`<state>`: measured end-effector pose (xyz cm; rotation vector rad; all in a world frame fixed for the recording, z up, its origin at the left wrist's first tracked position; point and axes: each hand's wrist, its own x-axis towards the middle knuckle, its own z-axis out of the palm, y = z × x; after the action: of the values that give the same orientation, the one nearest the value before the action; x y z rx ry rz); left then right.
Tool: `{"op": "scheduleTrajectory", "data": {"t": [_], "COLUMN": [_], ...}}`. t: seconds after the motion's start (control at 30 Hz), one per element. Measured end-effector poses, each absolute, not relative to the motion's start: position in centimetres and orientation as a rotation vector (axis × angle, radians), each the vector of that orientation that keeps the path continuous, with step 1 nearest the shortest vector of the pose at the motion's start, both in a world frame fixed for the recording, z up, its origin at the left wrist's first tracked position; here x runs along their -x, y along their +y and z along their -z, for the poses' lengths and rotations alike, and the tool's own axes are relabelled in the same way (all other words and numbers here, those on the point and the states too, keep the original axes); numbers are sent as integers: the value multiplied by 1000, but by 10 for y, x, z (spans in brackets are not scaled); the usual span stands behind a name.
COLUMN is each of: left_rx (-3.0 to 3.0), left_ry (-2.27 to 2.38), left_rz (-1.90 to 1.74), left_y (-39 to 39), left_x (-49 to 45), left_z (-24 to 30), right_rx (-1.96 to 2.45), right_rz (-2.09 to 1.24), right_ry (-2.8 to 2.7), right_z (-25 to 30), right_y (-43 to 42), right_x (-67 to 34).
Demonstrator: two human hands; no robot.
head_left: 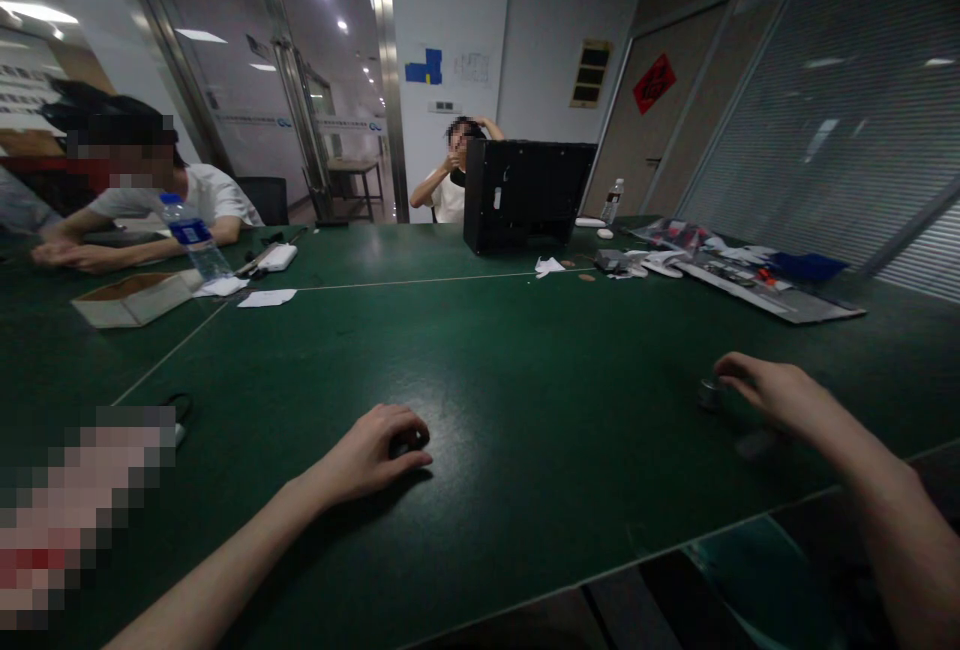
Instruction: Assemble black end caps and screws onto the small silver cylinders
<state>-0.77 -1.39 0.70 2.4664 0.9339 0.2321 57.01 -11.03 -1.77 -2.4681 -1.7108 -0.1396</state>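
My left hand point(375, 450) rests on the dark green table point(487, 370), its fingers curled over a small dark object point(409, 442) that I cannot make out. My right hand point(765, 390) hovers low at the right, fingers bent downward and touching a small grey cylinder point(709, 393) standing on the table. I cannot tell whether the right fingers grip the cylinder or only touch it.
A person in white sits at the far left beside a water bottle point(193, 235) and a cardboard box point(135, 298). Another person sits behind a black box point(525, 192) at the far side. Papers and a long tray point(750, 275) lie at the right.
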Motion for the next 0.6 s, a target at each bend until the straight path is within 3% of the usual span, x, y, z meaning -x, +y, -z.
{"op": "scheduleTrajectory", "data": {"t": [0.2, 0.6], "left_rx": [-2472, -2442], "left_ry": [917, 942], "left_rz": [-253, -225], "left_y": [-13, -13], "left_x": [7, 10], "left_z": [-5, -5], "right_rx": [2414, 2433], "right_rz": [-56, -71], "right_ry": [-1840, -1799], "right_z": [15, 6], "right_y": [-100, -98], "right_x": [-578, -556]}}
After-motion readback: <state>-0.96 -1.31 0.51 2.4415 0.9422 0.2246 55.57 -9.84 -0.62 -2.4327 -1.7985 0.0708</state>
